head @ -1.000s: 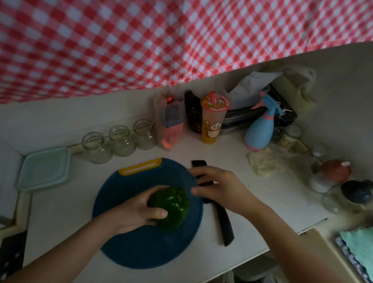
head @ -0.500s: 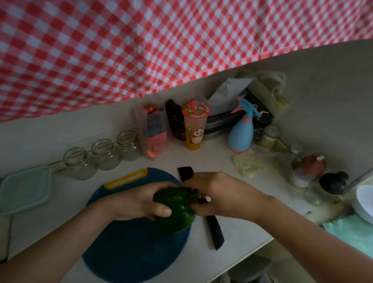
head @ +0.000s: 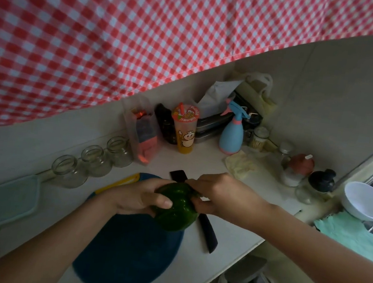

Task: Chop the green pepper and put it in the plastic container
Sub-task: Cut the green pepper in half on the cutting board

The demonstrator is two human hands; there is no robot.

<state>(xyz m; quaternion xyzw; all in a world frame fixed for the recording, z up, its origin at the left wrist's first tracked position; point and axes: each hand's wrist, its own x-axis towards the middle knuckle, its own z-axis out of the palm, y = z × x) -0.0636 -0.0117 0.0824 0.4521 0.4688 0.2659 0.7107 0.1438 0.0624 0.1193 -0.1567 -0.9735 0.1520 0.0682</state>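
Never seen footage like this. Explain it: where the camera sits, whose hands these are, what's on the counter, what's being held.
No machine here: one camera worn on a person's head looks down at their own bare hands. The left hand grips a whole green pepper over the blue cutting board. The right hand pinches the pepper's far end, probably the stem. A black knife lies on the counter beside the board, partly hidden under the right hand. Left of the board sits a pale green plastic container, with three glass jars behind. Farther back stand a printed cup and a blue spray bottle.
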